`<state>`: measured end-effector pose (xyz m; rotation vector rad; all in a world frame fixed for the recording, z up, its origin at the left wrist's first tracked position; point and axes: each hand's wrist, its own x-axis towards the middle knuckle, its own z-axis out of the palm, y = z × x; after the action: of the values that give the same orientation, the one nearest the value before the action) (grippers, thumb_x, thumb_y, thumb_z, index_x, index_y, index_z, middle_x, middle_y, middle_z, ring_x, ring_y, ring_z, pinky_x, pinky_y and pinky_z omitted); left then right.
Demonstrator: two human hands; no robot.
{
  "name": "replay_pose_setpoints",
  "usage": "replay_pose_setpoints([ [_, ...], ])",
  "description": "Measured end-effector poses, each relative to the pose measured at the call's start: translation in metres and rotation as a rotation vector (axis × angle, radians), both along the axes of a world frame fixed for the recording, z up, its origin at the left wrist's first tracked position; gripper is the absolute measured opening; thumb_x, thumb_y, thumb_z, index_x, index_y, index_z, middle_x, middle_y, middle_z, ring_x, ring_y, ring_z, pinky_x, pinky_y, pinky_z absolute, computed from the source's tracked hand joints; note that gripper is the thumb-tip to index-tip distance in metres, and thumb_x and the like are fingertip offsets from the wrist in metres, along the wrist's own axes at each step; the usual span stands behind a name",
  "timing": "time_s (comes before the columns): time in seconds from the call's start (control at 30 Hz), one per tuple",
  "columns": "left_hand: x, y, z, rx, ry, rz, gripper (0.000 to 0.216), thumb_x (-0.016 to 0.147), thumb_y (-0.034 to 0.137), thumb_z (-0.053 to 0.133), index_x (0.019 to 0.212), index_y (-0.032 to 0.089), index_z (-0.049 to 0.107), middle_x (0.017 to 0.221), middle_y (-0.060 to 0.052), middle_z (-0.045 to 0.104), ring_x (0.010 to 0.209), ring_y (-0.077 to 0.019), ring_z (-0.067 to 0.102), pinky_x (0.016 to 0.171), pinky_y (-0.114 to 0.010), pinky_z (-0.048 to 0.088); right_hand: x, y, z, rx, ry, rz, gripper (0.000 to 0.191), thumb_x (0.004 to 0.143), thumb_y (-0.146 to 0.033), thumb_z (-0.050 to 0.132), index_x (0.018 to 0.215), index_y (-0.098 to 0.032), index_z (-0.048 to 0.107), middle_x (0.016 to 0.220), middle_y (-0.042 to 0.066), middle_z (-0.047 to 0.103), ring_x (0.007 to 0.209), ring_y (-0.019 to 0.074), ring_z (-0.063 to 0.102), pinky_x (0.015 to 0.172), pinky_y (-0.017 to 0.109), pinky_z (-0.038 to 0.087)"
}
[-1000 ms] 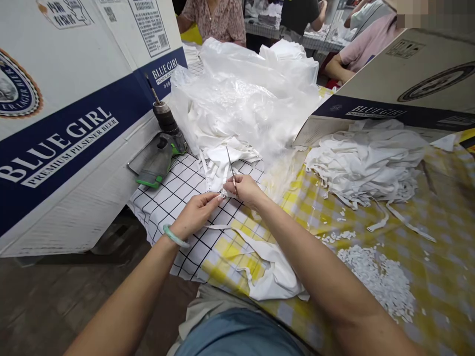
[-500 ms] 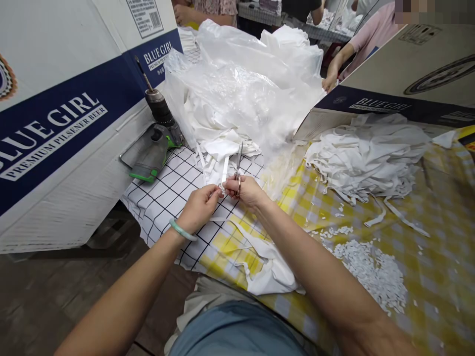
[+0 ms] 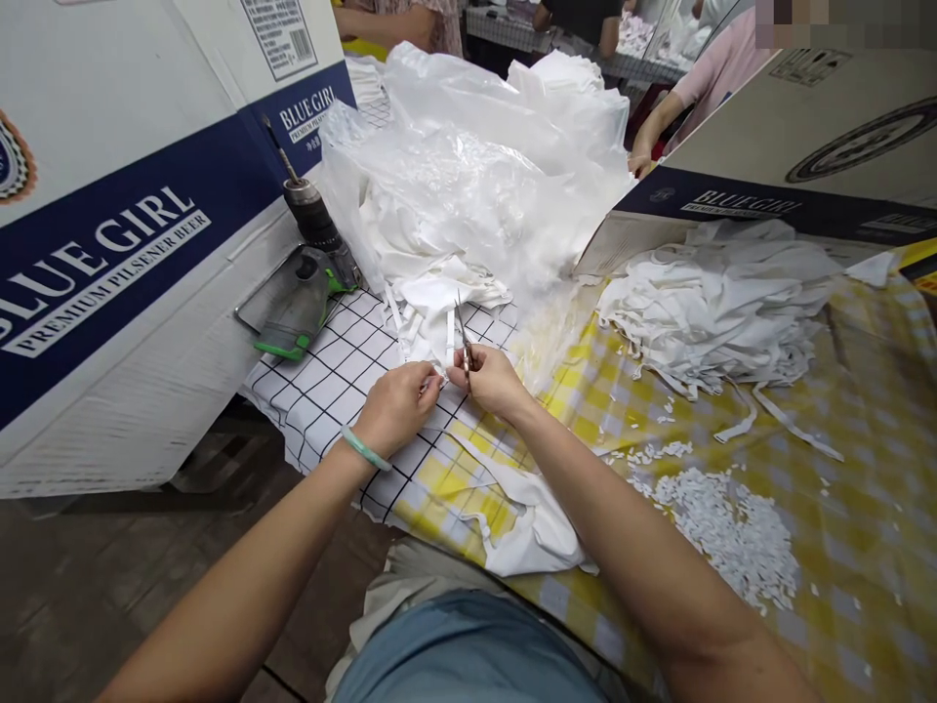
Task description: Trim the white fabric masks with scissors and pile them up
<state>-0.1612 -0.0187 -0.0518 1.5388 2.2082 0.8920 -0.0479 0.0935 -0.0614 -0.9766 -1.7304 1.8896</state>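
My right hand (image 3: pixel 496 381) is closed around the handles of a small pair of scissors (image 3: pixel 463 327), whose blades point away from me and lean a little left. Beside the blades runs a narrow white fabric strap (image 3: pixel 450 330). My left hand (image 3: pixel 399 402), with a green bangle at the wrist, pinches the near end of that strap; the fingertips partly hide it. The strap leads up to a heap of white fabric pieces (image 3: pixel 439 278) under clear plastic. Below my hands, a white garment piece (image 3: pixel 538 532) with thin straps lies on the yellow checked cloth.
A cordless drill (image 3: pixel 314 220) stands on the left beside a large beer carton (image 3: pixel 109 283). Another carton (image 3: pixel 820 146) leans at the right behind a pile of white strapped pieces (image 3: pixel 721 303). Small white scraps (image 3: pixel 732 527) lie near my right forearm. Other people are at work behind.
The scissor blades have swung left, closer beside the strap. My left hand has turned slightly and shifted right. The whole view has moved a little.
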Motion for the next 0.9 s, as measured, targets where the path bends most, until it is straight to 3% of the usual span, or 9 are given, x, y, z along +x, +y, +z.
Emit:
replay_pose_setpoints([
  [0.17, 0.001, 0.001, -0.009, 0.048, -0.027, 0.059, 0.018, 0.084, 0.029, 0.051, 0.076, 0.017, 0.062, 0.063, 0.000, 0.060, 0.058, -0.0138, 0.052, 0.058, -0.024, 0.038, 0.002, -0.001, -0.002, -0.011, -0.005, -0.043, 0.015, 0.056, -0.023, 0.066, 0.064, -0.018, 0.054, 0.058, -0.009, 0.048, 0.057, 0.0074, 0.040, 0.056, 0.023, 0.030],
  [0.33, 0.004, 0.003, -0.004, 0.101, -0.012, 0.058, 0.010, 0.077, 0.022, 0.052, 0.070, 0.017, 0.058, 0.069, -0.003, 0.058, 0.066, -0.0159, 0.051, 0.065, -0.028, 0.038, 0.001, -0.002, 0.001, -0.145, 0.014, -0.053, 0.020, 0.053, -0.023, 0.070, 0.063, -0.018, 0.053, 0.058, -0.008, 0.049, 0.055, 0.0072, 0.043, 0.055, 0.023, 0.035],
  [0.47, 0.003, 0.001, 0.006, 0.056, -0.131, -0.007, 0.012, 0.075, 0.024, 0.054, 0.066, 0.017, 0.056, 0.060, 0.002, 0.052, 0.056, -0.0120, 0.044, 0.055, -0.024, 0.035, 0.000, -0.004, 0.005, -0.263, 0.048, -0.074, 0.023, 0.052, -0.022, 0.071, 0.062, -0.018, 0.052, 0.058, -0.007, 0.051, 0.053, 0.0065, 0.046, 0.054, 0.022, 0.039],
  [0.63, 0.000, -0.003, 0.012, 0.027, -0.305, 0.001, 0.020, 0.080, 0.034, 0.052, 0.074, 0.016, 0.059, 0.059, 0.004, 0.049, 0.048, -0.0085, 0.038, 0.045, -0.020, 0.031, -0.002, -0.008, 0.011, -0.352, 0.069, -0.056, 0.019, 0.049, -0.014, 0.070, 0.060, -0.017, 0.055, 0.055, -0.006, 0.054, 0.052, 0.0062, 0.048, 0.050, 0.020, 0.038],
  [0.9, 0.001, -0.003, -0.002, 0.125, -0.359, 0.080, 0.019, 0.078, 0.035, 0.057, 0.075, 0.016, 0.059, 0.065, 0.002, 0.052, 0.053, -0.0089, 0.043, 0.049, -0.020, 0.035, 0.007, -0.002, 0.016, -0.468, 0.090, -0.081, 0.021, 0.050, -0.014, 0.072, 0.063, -0.016, 0.056, 0.056, -0.007, 0.057, 0.054, 0.0059, 0.053, 0.052, 0.018, 0.043],
])
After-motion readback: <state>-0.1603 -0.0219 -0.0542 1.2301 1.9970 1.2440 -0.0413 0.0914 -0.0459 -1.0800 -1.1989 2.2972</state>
